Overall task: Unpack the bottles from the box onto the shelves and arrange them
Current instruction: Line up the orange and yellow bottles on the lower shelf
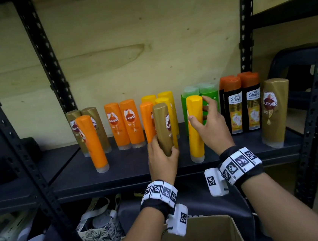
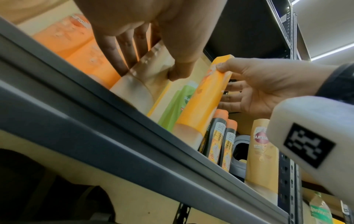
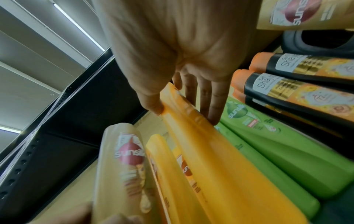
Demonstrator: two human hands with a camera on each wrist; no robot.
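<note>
My left hand (image 1: 162, 151) grips a gold Sunsilk bottle (image 1: 163, 128) by its lower part, just above the dark shelf (image 1: 81, 180); in the left wrist view the same gold bottle (image 2: 153, 71) sits between thumb and fingers. My right hand (image 1: 205, 119) holds a yellow bottle (image 1: 195, 128) near its top, thumb on one side and fingers on the other, and it stands cap-down on the shelf. The right wrist view shows that yellow bottle (image 3: 210, 151) pinched at its upper end. An open cardboard box (image 1: 203, 236) sits below my wrists.
Gold, orange, yellow, green (image 1: 209, 98) and black Shayla bottles (image 1: 241, 105) line the shelf's back. An orange bottle (image 1: 92, 143) stands forward left, a gold one (image 1: 274, 111) far right. Black uprights (image 1: 48, 59) frame the bay. Bags lie on the floor.
</note>
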